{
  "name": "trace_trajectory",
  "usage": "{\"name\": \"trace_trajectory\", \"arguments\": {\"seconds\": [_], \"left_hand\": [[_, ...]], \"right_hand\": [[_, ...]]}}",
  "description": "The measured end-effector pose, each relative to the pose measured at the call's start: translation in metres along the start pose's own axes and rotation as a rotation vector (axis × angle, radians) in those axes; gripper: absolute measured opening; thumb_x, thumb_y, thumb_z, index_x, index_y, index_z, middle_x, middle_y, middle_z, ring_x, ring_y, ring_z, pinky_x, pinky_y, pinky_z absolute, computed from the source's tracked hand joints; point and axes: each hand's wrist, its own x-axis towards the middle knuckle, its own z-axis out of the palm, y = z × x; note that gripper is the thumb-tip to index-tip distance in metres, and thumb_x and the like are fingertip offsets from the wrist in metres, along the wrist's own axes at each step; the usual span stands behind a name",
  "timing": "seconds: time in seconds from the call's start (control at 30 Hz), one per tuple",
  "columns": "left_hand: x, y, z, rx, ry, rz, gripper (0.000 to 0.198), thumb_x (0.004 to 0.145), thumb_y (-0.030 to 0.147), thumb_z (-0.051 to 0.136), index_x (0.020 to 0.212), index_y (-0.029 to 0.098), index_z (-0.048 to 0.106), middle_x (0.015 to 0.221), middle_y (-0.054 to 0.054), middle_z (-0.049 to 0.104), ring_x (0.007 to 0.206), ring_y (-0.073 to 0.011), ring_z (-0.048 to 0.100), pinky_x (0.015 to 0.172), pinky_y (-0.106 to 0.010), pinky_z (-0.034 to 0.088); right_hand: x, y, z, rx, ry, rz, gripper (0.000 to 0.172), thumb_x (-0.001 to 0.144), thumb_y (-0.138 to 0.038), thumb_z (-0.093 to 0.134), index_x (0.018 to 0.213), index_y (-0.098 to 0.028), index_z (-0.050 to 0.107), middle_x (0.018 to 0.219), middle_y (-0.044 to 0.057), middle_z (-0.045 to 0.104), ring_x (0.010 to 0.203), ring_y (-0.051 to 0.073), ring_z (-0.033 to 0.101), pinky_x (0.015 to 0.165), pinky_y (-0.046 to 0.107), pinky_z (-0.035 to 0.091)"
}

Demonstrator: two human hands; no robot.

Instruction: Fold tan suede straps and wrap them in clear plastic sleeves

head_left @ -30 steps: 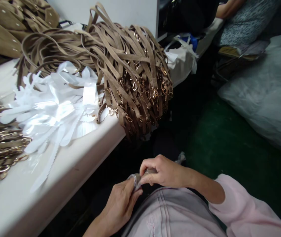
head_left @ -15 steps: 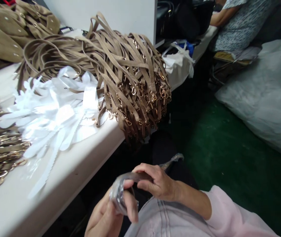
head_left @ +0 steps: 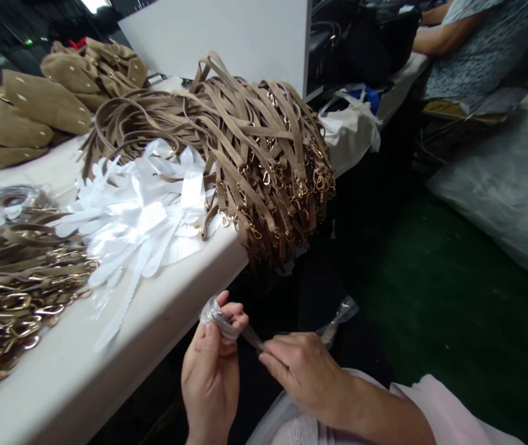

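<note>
My left hand [head_left: 211,371] is closed, its fingertips pinching the bunched end of a clear plastic sleeve [head_left: 223,320] that wraps a tan strap. My right hand [head_left: 303,371] is closed on the same wrapped strap [head_left: 251,338] a little to the right; the sleeve's loose tail [head_left: 338,315] trails off past it. Both hands are below the front edge of the white table [head_left: 106,364], above my lap.
On the table lie a big heap of tan straps with gold clasps [head_left: 264,148], a pile of white plastic strips [head_left: 138,216], more straps with gold hardware [head_left: 8,290] at left, and tan bag pieces [head_left: 46,99] behind. Another person [head_left: 468,43] sits at the far right.
My left hand has risen and twisted the plastic end up, while my right hand slid right along the strap. The camera view has shifted, showing more of the table's left side.
</note>
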Motion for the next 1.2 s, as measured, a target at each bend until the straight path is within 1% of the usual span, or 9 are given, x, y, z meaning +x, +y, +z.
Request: {"name": "trace_trajectory", "arguments": {"seconds": [0.13, 0.2, 0.43, 0.57, 0.73, 0.87, 0.97, 1.1, 1.2], "left_hand": [[-0.004, -0.013, -0.004, 0.269, -0.079, 0.167, 0.038, 0.096, 0.032, 0.052, 0.13, 0.016, 0.054, 0.107, -0.01, 0.069, 0.088, -0.0162, 0.069, 0.081, -0.025, 0.057], [-0.006, -0.019, -0.009, 0.498, -0.17, 0.329, 0.038, 0.098, 0.032, 0.047, 0.133, 0.018, 0.051, 0.11, -0.01, 0.069, 0.093, -0.0177, 0.068, 0.084, -0.028, 0.057], [0.011, -0.023, -0.031, 1.104, -0.513, 0.53, 0.045, 0.099, 0.019, 0.04, 0.143, 0.018, 0.035, 0.121, -0.013, 0.066, 0.107, -0.0217, 0.065, 0.092, -0.037, 0.054], [0.013, -0.023, -0.042, 1.271, -0.739, 0.583, 0.044, 0.1, 0.026, 0.037, 0.142, 0.013, 0.034, 0.12, -0.017, 0.065, 0.11, -0.0233, 0.064, 0.091, -0.036, 0.054], [0.0, -0.029, -0.044, 1.278, -0.856, 0.635, 0.021, 0.097, 0.028, 0.046, 0.112, 0.014, 0.052, 0.085, -0.008, 0.065, 0.067, -0.0178, 0.063, 0.063, -0.027, 0.051], [-0.011, -0.015, -0.029, 1.159, -0.992, 0.277, 0.014, 0.097, 0.024, 0.044, 0.09, 0.02, 0.055, 0.07, -0.001, 0.06, 0.056, -0.0136, 0.055, 0.055, -0.023, 0.042], [-0.02, 0.001, -0.02, 0.86, -1.068, -0.14, 0.023, 0.098, 0.036, 0.043, 0.095, 0.023, 0.062, 0.066, 0.0, 0.063, 0.056, -0.0146, 0.057, 0.059, -0.024, 0.044], [-0.03, 0.012, -0.018, 0.446, -0.89, -0.512, 0.041, 0.094, 0.052, 0.046, 0.111, 0.019, 0.065, 0.058, -0.002, 0.06, 0.053, -0.016, 0.053, 0.057, -0.027, 0.042], [-0.029, 0.017, -0.015, 0.211, -0.728, -0.484, 0.046, 0.092, 0.052, 0.05, 0.118, 0.015, 0.064, 0.057, -0.005, 0.059, 0.056, -0.0176, 0.055, 0.058, -0.029, 0.042]], "right_hand": [[0.0, -0.003, -0.002, 0.851, -0.359, 0.191, 0.054, 0.095, -0.063, 0.032, 0.086, -0.014, 0.053, 0.061, 0.004, 0.063, 0.041, 0.01, 0.053, 0.044, 0.02, 0.041], [0.002, -0.003, -0.002, 1.092, -0.429, 0.177, 0.056, 0.091, -0.069, 0.037, 0.086, -0.014, 0.05, 0.058, 0.003, 0.062, 0.037, 0.01, 0.052, 0.043, 0.02, 0.043], [-0.005, 0.001, -0.003, 0.973, -0.395, 0.216, 0.046, 0.085, -0.059, 0.059, 0.089, -0.014, 0.052, 0.067, 0.006, 0.067, 0.057, 0.012, 0.063, 0.063, 0.026, 0.051], [-0.01, 0.008, -0.017, 0.98, -0.429, 0.26, 0.039, 0.083, -0.049, 0.067, 0.089, -0.012, 0.056, 0.063, 0.004, 0.067, 0.053, 0.011, 0.061, 0.058, 0.021, 0.048], [-0.001, 0.023, -0.047, 1.045, -0.492, 0.28, 0.041, 0.083, -0.048, 0.066, 0.087, -0.008, 0.062, 0.058, 0.003, 0.066, 0.041, 0.008, 0.054, 0.043, 0.015, 0.038], [0.008, 0.036, -0.066, 0.755, -0.429, 0.356, 0.04, 0.072, -0.045, 0.079, 0.082, -0.009, 0.065, 0.048, -0.004, 0.059, 0.033, 0.002, 0.04, 0.035, 0.013, 0.025], [0.011, 0.042, -0.072, 0.507, -0.384, 0.239, 0.045, 0.066, -0.047, 0.083, 0.089, -0.011, 0.069, 0.053, -0.006, 0.058, 0.044, 0.005, 0.049, 0.044, 0.015, 0.034], [0.013, 0.035, -0.067, 0.294, -0.233, -0.111, 0.033, 0.083, -0.047, 0.07, 0.083, -0.014, 0.074, 0.08, 0.002, 0.068, 0.076, 0.012, 0.062, 0.073, 0.022, 0.046], [0.011, 0.026, -0.049, 0.221, 0.018, -0.227, 0.032, 0.098, -0.039, 0.05, 0.1, -0.017, 0.073, 0.09, 0.005, 0.068, 0.086, 0.014, 0.062, 0.083, 0.027, 0.047]]}}
